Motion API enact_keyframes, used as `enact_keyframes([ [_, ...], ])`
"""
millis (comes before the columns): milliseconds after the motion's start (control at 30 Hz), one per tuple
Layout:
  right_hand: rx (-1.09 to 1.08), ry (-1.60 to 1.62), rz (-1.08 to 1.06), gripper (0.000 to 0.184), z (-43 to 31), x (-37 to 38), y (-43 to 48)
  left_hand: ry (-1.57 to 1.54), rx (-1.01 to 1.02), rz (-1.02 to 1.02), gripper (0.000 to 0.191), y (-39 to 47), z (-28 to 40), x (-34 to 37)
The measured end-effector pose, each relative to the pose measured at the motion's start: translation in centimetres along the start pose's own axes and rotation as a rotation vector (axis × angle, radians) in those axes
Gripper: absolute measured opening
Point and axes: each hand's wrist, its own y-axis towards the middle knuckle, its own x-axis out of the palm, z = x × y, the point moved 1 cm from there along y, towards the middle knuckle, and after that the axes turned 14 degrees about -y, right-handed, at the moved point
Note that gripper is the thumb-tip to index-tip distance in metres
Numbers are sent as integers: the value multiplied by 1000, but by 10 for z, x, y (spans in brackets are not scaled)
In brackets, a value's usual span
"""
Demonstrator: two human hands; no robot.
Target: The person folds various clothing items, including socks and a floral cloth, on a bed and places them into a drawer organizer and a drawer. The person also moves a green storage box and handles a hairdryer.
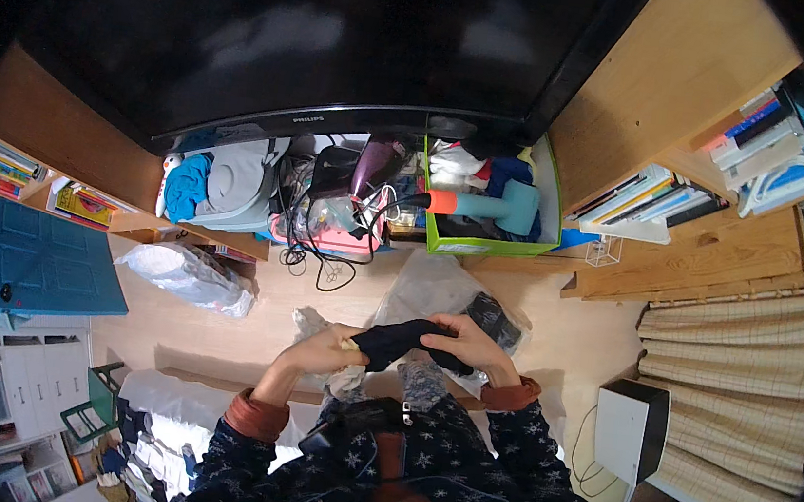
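Both hands are in front of my lap, with a dark cloth item (392, 343), perhaps a sock, stretched between them. My left hand (318, 351) grips its left end, along with a crumpled cream cloth (347, 380) that hangs below the fingers. On the other end, my right hand (469, 345) pinches the dark fabric between thumb and fingers, and a dark tail hangs beneath that palm. Below the hands a translucent plastic bag (423, 290) lies on the floor, with a dark packed item (496, 321) at its right side.
A Philips television (321, 37) looms ahead. Under it are a green box (494, 248) of clothes, a blue-and-orange hair dryer (484, 207), a purple hair dryer (378, 164), tangled cables (320, 261) and a grey bag (240, 182). Another plastic bag (186, 276) lies left; a white-and-black box (629, 429) stands right.
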Motion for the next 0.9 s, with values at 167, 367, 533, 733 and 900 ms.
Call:
enact_keyframes([
  [167,-53,-107,-51,25,15,-28,18,10,21,-19,84,19,-1,10],
  [367,-176,-162,-218,26,32,-19,53,194,121,116,63,52,-5,15],
  [533,207,376,-240,40,113,-30,89,-32,54,225,37,64,-30,21],
  [733,250,1370,656,55,192,-103,148,-319,-88,326,34,36,-57,19],
  [900,37,1532,607,69,204,-121,187,-392,-125,362,30,28,-89,24],
])
